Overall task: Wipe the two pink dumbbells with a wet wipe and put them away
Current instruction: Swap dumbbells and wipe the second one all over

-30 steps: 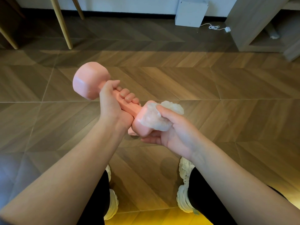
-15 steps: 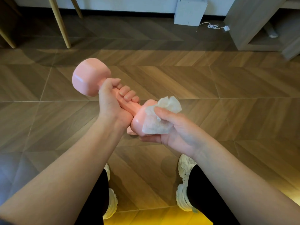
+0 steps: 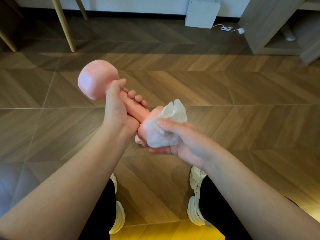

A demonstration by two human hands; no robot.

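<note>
One pink dumbbell (image 3: 97, 79) is held in the air above the wooden floor, tilted with its far head up at the left. My left hand (image 3: 119, 110) is wrapped around its handle. My right hand (image 3: 178, 137) cups the near head from the right and below, pressing a crumpled white wet wipe (image 3: 166, 129) against it. The wipe covers most of that head, with a loose corner sticking up. A second dumbbell is not in view.
I stand on a herringbone wood floor (image 3: 242, 94), white shoes (image 3: 195, 196) below my arms. Wooden furniture legs (image 3: 64, 25) stand at the back left. A white box (image 3: 202, 13) with a cable sits by the back wall, and a low grey shelf unit (image 3: 277, 26) at the right.
The wipe has shifted around the near head as my right hand rubbed it. The dumbbell and left hand have stayed almost in place.
</note>
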